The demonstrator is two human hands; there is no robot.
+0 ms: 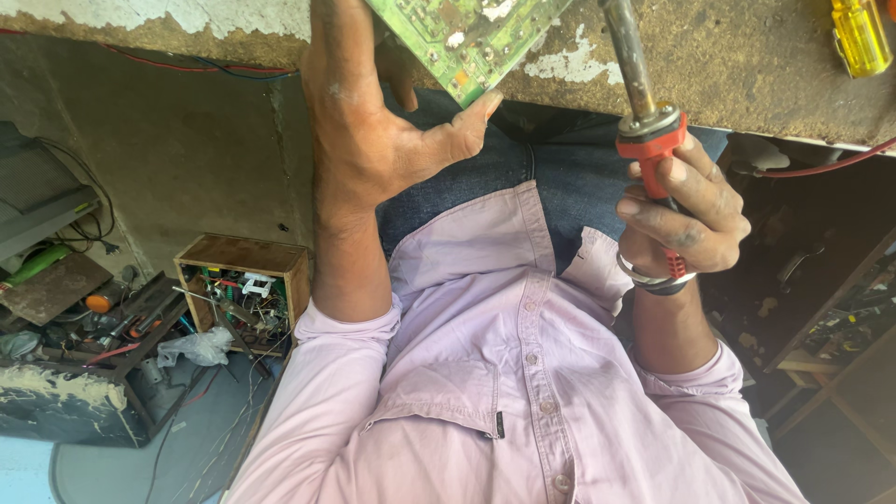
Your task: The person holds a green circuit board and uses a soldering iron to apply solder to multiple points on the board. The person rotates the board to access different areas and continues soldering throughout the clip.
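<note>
My left hand (359, 121) reaches up to the worn bench edge and grips a green circuit board (462, 37) by its lower corner, thumb pressed against the board's edge. My right hand (686, 215) is closed around the red handle of a soldering iron (644, 103). The iron's dark metal shaft points up past the top of the view, just right of the board, and its tip is out of sight. A metal bangle sits on my right wrist. My pink shirt and blue jeans fill the lower middle.
A yellow-handled screwdriver (859, 35) lies on the chipped bench (747, 65) at top right. A red wire (821, 166) runs off to the right. On the floor at left stand an open wooden box of electronics (245, 289) and scattered tools (112, 322).
</note>
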